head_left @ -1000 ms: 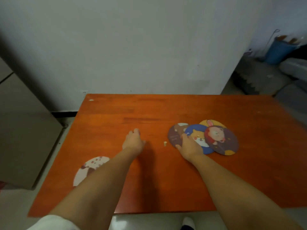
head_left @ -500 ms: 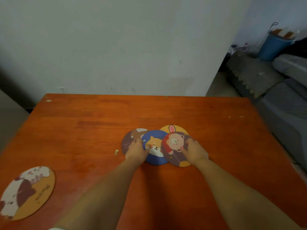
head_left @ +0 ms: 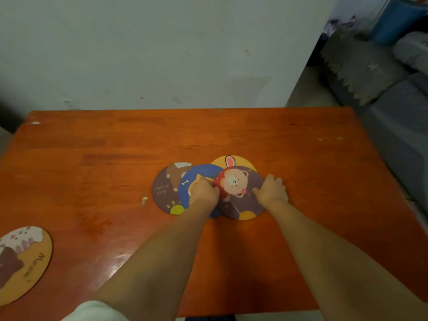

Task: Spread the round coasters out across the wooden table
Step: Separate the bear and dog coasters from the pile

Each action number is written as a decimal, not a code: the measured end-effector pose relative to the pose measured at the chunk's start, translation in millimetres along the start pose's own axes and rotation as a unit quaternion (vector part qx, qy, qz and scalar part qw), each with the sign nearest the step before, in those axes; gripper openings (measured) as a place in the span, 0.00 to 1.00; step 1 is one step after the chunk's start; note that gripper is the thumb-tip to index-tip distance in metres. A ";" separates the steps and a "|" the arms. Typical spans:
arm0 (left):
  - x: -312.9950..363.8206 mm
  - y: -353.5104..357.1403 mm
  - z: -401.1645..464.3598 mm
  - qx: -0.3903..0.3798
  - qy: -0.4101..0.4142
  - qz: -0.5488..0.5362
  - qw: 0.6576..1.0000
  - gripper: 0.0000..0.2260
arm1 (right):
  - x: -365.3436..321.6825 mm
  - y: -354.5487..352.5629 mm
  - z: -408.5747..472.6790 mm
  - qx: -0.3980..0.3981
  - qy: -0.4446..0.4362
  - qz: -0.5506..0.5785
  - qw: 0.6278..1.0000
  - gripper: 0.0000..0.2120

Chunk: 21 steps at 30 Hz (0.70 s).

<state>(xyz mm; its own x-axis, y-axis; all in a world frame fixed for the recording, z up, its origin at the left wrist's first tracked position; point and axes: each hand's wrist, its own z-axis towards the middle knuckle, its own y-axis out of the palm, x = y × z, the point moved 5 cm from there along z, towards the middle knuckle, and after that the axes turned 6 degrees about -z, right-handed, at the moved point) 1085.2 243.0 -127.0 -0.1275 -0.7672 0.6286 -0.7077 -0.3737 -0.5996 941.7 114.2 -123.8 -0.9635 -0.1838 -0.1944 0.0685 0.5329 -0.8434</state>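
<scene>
A: We log four round coasters overlapping in a fan near the middle of the wooden table, slightly toward its far edge. Topmost is the bear coaster. Under it lie the blue coaster, the brown coaster on the left, and the yellow rabbit coaster peeking out behind.

B: And the fifth?

A: The cat coaster sits alone at the near left corner, well apart from the pile. We judge that one already placed.

B: Hand state?

A: Our left hand rests knuckles-up on the blue coaster, fingers curled at the bear coaster's left rim. Our right hand is curled at its right rim, thumb on the printed face. Whether either is truly pinching the edge we cannot tell; the fingertips are hidden.

B: Why both hands on one disc?

A: We think the flat discs give little edge to grip, so one hand pins the lower layer while the other works the top one free.

B: Risk?

A: Dragging the neighbours along. A small crumb lies just left of the brown coaster.
</scene>
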 end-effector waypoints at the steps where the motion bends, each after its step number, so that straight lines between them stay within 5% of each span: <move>1: 2.3 0.4 -0.6 0.008 -0.003 -0.003 1.000 0.08 | 1.6 0.2 1.8 -0.008 0.012 0.019 1.000 0.26; 4: -1.7 5.0 3.7 0.012 -0.042 -0.050 0.998 0.18 | 9.3 -3.8 7.5 -0.006 0.009 0.079 0.997 0.06; 6: -7.6 8.8 4.8 -0.008 -0.076 -0.116 0.990 0.18 | 13.1 -8.4 6.5 -0.004 -0.013 0.108 0.994 0.12; 9: -9.5 12.9 -3.5 -0.023 -0.104 -0.178 0.978 0.18 | 18.0 -17.7 -5.7 -0.008 -0.035 0.163 0.986 0.04; 14: 16.7 27.4 -31.4 -0.063 -0.089 -0.271 0.957 0.18 | 53.8 -43.3 -28.9 0.021 -0.016 0.192 0.981 0.10; 21: 49.5 76.8 -90.1 -0.142 -0.062 -0.267 0.951 0.18 | 142.7 -67.5 -46.4 0.051 0.000 0.131 0.990 0.12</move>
<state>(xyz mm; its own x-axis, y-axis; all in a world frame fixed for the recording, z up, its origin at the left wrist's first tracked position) 962.0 223.2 -97.3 0.3731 -0.5700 0.7321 -0.8105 -0.5842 -0.0418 787.6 90.3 -71.3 -0.9088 -0.0503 -0.4142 0.3428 0.4760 -0.8099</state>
